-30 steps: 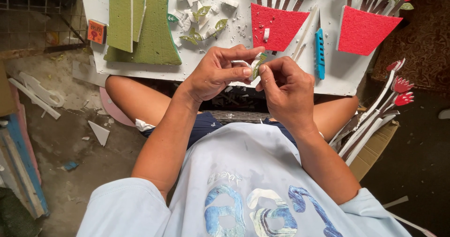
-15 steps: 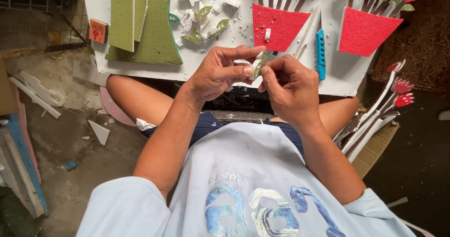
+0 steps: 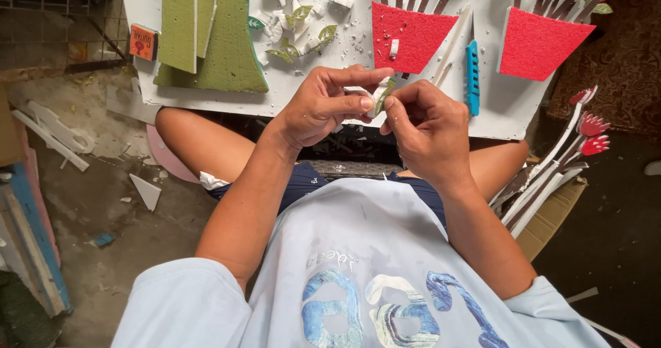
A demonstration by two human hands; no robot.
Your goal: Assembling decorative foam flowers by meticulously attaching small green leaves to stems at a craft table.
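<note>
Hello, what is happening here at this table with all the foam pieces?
A person sits at a white board and works a small white and green leaf piece between both hands. The left hand pinches it from one side, the right hand from the other, just above the board's near edge. On the board lie green foam slabs, loose leaf cutouts, two red foam pots and a blue craft knife. Finished red flower stems lean at the person's right.

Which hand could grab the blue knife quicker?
Probably the right hand: the blue knife lies on the white board just beyond it, while the left hand sits farther away. Both pinch the small leaf piece.
</note>
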